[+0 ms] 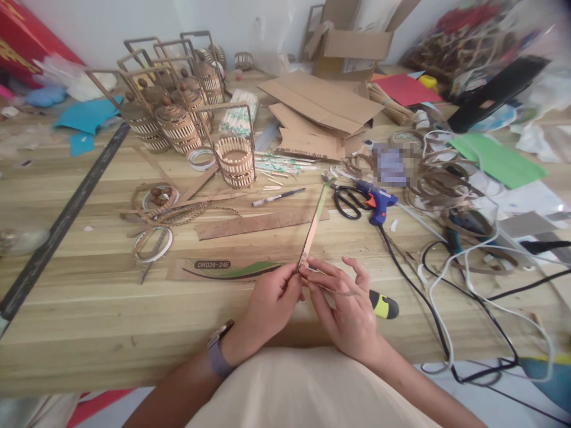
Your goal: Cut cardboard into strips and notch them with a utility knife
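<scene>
Near the table's front edge, my left hand (276, 297) pinches the lower end of a narrow cardboard strip (312, 232). My right hand (343, 303) meets it there, thumb and forefinger closed on the same end, other fingers raised. The strip slants up and away, with green showing toward its far tip. A thin brown strand runs under the right fingers; where it ends is hidden. A printed cardboard piece (232, 270) lies left of my hands, and a plain cardboard strip (263, 223) lies beyond it. A yellow-and-black handle (384, 305) shows beside my right hand.
Black-handled scissors (348, 202) and a blue glue gun (379, 202) lie ahead right, with tangled cables (446, 297) beyond. A small stick basket (235, 163), a pen (279, 197) and stick lanterns (176, 125) stand or lie ahead left. Cardboard sheets (319, 104) are piled behind.
</scene>
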### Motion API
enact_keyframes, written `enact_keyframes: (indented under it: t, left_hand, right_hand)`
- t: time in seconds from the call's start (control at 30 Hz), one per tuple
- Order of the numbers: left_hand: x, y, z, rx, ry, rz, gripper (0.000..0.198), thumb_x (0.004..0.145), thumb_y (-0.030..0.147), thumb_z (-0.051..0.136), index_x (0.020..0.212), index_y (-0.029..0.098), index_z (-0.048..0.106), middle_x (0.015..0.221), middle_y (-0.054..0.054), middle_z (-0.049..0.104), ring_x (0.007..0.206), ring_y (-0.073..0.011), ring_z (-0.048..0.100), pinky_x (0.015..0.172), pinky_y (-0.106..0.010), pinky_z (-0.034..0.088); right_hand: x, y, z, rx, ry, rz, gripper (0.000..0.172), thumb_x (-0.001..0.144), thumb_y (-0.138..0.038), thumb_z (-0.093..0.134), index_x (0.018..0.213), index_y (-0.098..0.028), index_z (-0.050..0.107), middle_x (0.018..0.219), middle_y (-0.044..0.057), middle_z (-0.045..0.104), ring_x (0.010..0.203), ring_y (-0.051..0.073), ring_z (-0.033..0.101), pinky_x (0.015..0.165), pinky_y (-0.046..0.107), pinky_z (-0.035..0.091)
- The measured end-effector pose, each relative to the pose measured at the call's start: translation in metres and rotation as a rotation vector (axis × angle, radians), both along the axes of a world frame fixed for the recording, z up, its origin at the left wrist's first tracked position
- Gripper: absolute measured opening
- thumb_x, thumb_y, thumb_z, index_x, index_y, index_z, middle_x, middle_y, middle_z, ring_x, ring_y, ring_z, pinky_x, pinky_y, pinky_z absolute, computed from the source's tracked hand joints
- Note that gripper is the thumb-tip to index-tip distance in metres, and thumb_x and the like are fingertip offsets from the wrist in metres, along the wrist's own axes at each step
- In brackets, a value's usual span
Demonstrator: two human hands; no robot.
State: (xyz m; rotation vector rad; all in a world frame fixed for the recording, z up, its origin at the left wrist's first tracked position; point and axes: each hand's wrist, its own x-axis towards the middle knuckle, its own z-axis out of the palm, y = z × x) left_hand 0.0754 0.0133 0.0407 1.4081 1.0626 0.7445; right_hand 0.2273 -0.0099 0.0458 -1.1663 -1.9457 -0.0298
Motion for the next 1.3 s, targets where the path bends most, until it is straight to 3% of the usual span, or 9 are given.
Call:
enact_keyframes:
  t: [0.27,0.73,0.9,1.3]
  left_hand:
    - [0.002,0.0011,0.0027,0.047,0.026,0.026,0.023,0.093,0.022,0.041,0.073,0.019,0.053,0.062,0.003,0.058,0.059,-0.0119,0.056,0.058,-0.021,0.04]
    - [-0.0004,0.0,0.0012,-0.016,-0.007,-0.008,0.021,0.093,0.025,0.044,0.081,0.018,0.059,0.068,0.002,0.061,0.062,-0.0122,0.055,0.059,-0.021,0.041]
    - [0.0012,0.0008,0.0022,0.017,0.007,0.026,0.021,0.092,0.021,0.041,0.079,0.018,0.057,0.065,0.002,0.06,0.06,-0.0121,0.056,0.058,-0.021,0.04]
    - [-0.001,-0.0003,-0.0014,0.005,-0.008,0.021,0.021,0.089,0.019,0.042,0.077,0.018,0.059,0.064,0.003,0.059,0.059,-0.012,0.055,0.058,-0.021,0.042]
  right_hand:
    - [0.0002,0.0007,0.0019,0.011,-0.055,-0.007,0.017,0.093,-0.008,0.057,0.102,-0.022,0.057,0.1,0.003,0.079,0.101,0.02,0.073,0.107,0.04,0.033]
    - [0.0004,-0.0009,0.0016,0.015,-0.022,-0.021,0.02,0.093,-0.006,0.056,0.103,-0.023,0.055,0.094,0.002,0.08,0.096,0.019,0.074,0.104,0.04,0.036]
    - [-0.0006,0.0001,0.0017,0.018,-0.065,-0.032,0.012,0.094,-0.013,0.058,0.098,-0.024,0.056,0.098,0.002,0.079,0.103,0.022,0.073,0.104,0.043,0.035]
    - [0.0002,-0.0003,0.0013,0.011,-0.009,-0.013,0.02,0.092,-0.006,0.056,0.101,-0.024,0.056,0.093,0.0,0.079,0.096,0.019,0.074,0.105,0.041,0.037]
